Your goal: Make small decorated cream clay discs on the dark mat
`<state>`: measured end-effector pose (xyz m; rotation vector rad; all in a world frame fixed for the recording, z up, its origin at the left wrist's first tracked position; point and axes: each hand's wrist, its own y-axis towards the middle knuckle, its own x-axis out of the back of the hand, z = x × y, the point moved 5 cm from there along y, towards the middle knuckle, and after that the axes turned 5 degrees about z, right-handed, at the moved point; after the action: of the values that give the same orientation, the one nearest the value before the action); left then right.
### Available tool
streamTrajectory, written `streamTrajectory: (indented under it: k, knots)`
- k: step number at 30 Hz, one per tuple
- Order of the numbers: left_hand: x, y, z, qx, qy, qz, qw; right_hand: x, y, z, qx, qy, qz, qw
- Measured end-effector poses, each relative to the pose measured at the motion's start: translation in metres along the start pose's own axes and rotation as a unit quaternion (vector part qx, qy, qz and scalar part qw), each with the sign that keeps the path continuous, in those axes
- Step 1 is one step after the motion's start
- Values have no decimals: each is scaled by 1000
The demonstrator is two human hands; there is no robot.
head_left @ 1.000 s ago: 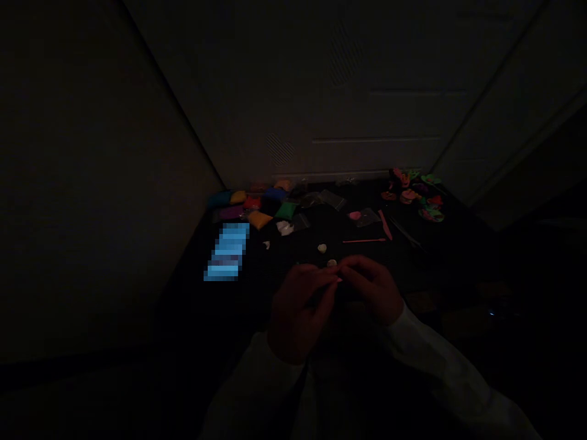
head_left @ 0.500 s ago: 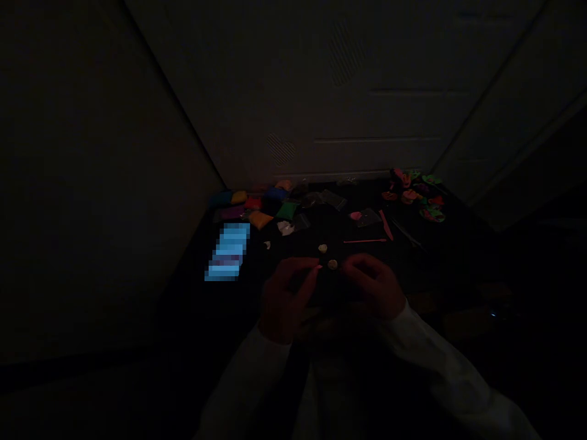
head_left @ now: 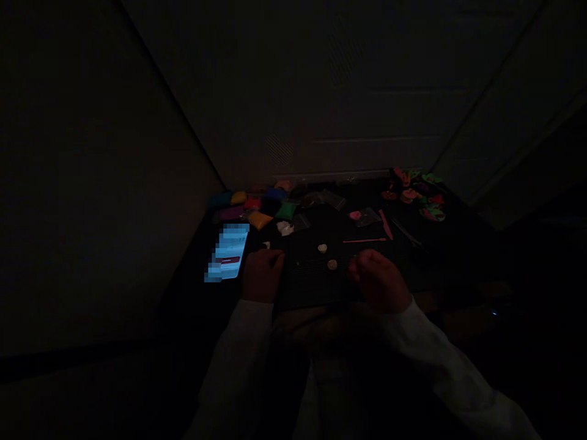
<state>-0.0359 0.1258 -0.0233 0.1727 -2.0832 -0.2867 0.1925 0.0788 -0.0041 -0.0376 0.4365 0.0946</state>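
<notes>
The scene is very dark. My left hand (head_left: 261, 275) lies near the left edge of a dark mat (head_left: 316, 284), beside a lit phone screen (head_left: 227, 253); its fingers look curled, and I cannot make out anything in them. My right hand (head_left: 378, 280) rests at the mat's right side with fingers curled together, contents hidden. Two small pale clay pieces (head_left: 322, 248) (head_left: 332, 264) sit on the mat between my hands.
Several coloured clay packets (head_left: 259, 208) lie at the back left. Pink sculpting tools (head_left: 384, 224) and a thin pink stick (head_left: 364, 240) lie behind the mat. Small bright clay figures (head_left: 417, 195) cluster at the back right. A wall and door close off the far side.
My hands were together in front of me; they have parted. The left hand moved left toward the phone, the right stayed near the mat's right side.
</notes>
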Motion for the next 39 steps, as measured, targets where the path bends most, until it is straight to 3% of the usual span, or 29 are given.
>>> streamTrajectory:
  k: [10,17,25,39]
  knots:
    - [6,-3,-7,-32,12,-39,999,2,4,3,27,57,-27,998]
    - [17,-22,-42,-64,-31,-63,995,8,1,3,-15,56,-38,998]
    - [-17,-42,-84,-123,-83,36,988,15,0,12,-4,59,-52,997]
    - [-41,-31,-90,-87,-140,59,985,42,-2,10,23,16,-73,997]
